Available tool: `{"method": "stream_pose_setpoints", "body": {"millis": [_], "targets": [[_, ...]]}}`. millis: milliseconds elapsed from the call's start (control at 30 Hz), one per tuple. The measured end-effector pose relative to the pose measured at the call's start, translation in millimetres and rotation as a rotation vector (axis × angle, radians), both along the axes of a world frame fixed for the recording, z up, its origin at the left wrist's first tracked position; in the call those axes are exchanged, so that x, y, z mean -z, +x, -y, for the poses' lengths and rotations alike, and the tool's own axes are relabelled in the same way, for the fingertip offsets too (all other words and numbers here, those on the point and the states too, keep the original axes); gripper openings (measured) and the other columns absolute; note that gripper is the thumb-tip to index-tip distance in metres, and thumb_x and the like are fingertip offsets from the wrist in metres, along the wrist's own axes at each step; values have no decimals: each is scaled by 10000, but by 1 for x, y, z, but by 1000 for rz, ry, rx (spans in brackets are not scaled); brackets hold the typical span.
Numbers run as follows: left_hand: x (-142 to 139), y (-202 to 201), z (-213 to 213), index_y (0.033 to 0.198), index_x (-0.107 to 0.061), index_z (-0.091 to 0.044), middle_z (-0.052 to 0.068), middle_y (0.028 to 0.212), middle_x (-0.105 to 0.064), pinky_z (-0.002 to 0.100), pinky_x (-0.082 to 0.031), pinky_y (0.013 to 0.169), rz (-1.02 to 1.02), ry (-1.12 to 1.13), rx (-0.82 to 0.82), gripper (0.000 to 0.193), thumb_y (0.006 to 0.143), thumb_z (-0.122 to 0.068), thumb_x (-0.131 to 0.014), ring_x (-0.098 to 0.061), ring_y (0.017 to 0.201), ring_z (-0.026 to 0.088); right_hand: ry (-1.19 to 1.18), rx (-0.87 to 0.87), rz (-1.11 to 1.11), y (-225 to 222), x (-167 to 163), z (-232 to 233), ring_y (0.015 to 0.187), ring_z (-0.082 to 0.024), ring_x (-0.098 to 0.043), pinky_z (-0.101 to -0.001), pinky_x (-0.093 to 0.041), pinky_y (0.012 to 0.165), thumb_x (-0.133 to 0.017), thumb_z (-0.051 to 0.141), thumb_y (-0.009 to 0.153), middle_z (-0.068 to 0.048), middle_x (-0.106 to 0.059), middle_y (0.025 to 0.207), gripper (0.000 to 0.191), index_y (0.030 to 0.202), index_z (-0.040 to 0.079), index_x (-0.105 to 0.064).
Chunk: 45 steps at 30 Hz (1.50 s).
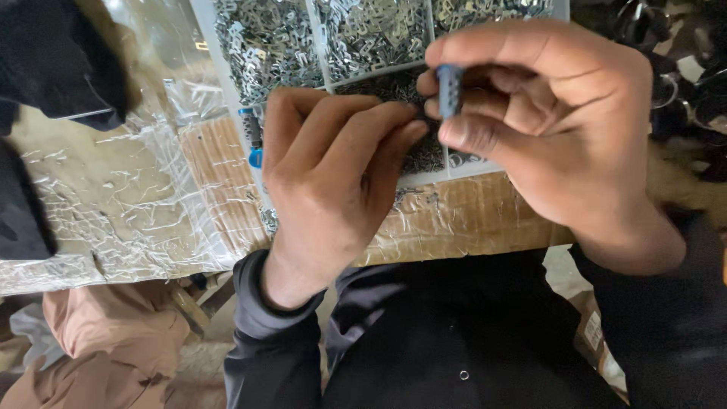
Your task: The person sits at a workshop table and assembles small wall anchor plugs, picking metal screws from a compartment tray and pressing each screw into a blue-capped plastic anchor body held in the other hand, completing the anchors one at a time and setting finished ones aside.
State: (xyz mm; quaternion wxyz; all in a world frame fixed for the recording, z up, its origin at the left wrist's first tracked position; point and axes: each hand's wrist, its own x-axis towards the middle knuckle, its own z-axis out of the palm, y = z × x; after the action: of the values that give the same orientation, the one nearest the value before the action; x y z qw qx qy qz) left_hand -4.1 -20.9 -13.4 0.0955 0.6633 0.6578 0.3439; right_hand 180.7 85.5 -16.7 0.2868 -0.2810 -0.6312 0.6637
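Right hand (pixel 560 113) pinches small blue part (pixel 450 89), long axis vertical, upper centre; left hand (pixel 333 167) fingertips curled, touching part's left side, grasp unclear.

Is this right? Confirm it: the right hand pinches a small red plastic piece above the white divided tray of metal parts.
Wrong in one respect: the plastic piece is blue, not red, as the head view shows. The right hand does pinch it above the white divided tray of metal parts.
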Motion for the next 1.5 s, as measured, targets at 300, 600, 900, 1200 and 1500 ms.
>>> {"method": "stream_pose_setpoints", "body": {"millis": [300, 600, 900, 1200, 1500], "targets": [[-8, -1, -10, 1005, -728, -28, 52, 1025, -739, 345, -483, 791, 271, 12, 78, 165, 892, 21, -837, -658, 873, 210, 243, -64, 34, 0, 8, -5, 979, -196, -724, -265, -660, 828, -831, -97, 819, -256, -636, 1216, 371, 1118, -118, -611], [10, 11, 12, 1149, -627, 51, 197, 1081, -727, 287, -658, 906, 930, -56, -15, 150, 1048, 71, -736, -765, 1041, 206, 485, -94, 75, 3, 11, -7, 826, -201, -745, -247, -632, 699, -810, -113, 833, -318, -641, 1150, 272, 1043, -144, -641], [16, 9, 8, 1031, -622, 38, 193, 1035, -726, 270, -673, 778, 870, 15, 19, 171, 949, 74, -768, -769, 975, 202, 568, -74, 82, 5, 17, -4, 593, -55, -554, -210, -448, 556, -799, -91, 831, -266, -690, 1094, 202, 1015, -78, -718], [19, 10, 11, 1100, -607, 22, 185, 1051, -712, 271, -685, 857, 939, -4, 31, 200, 1008, 68, -779, -767, 1008, 185, 616, -81, 43, 3, 17, -7, 587, -51, -546, -195, -428, 539, -807, -82, 818, -281, -694, 1086, 241, 1034, -88, -700], [17, 9, 17, 1129, -590, 35, 173, 1034, -738, 275, -689, 886, 1080, -75, -5, 150, 1093, 22, -734, -772, 1050, 176, 563, -137, 6, 2, 16, -8, 884, -303, -781, -301, -696, 761, -770, -140, 829, -365, -624, 1066, 282, 1047, -219, -609]]}}
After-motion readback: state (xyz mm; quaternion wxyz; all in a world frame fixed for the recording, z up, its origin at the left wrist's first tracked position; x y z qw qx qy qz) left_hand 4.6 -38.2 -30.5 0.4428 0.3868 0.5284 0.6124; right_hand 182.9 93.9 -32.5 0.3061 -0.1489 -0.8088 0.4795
